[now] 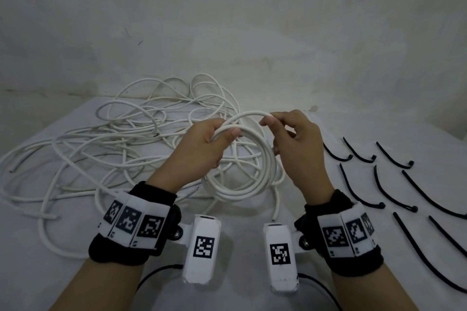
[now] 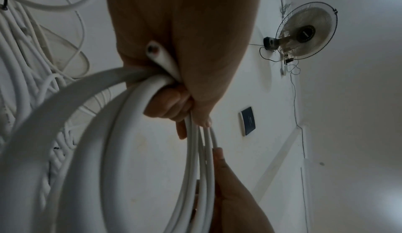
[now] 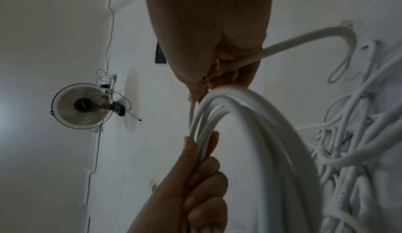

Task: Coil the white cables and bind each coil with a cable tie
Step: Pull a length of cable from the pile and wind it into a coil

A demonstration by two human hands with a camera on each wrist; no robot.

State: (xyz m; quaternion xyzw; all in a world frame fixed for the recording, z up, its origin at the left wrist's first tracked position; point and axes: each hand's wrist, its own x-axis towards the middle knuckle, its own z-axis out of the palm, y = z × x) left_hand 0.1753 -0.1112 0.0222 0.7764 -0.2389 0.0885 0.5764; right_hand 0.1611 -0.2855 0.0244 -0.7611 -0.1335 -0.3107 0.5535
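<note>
While the left hand point(image 1: 202, 144) curls its fingers round the upper left arc of the coil point(image 1: 242, 179), thumb laid over the turns, the right hand point(image 1: 298, 144) pinches one strand of the same white cable at the top of the ring between thumb and fingertips, its other fingers lying against the coil's right side. Both grips are thus closed on the cable: the left on the gathered turns, the right on the single strand. In the left wrist view a cut cable end point(image 2: 152, 50) pokes out beside the palm, and the turns run down from the fist as a bundle. In the right wrist view the pinched strand runs off to the right from the fingers point(image 3: 237, 75) and bends down in a hook.

Held just above the desk point(image 1: 227, 255), the coil stands tilted toward the person, its lower arc near or on the white surface; which, I cannot tell. Behind and to the left of it lies the loose tangle of white cables point(image 1: 113, 139), spread over the left half of the desk up to the wall. To the right, well apart from the coil, black cable ties point(image 1: 394, 189) lie in rows, each slightly curved. Both wrists carry black bands with white marker blocks point(image 1: 134, 222), and white camera housings point(image 1: 202, 247) project inward below them. A wall fan point(image 2: 304, 34) shows in both wrist views.
</note>
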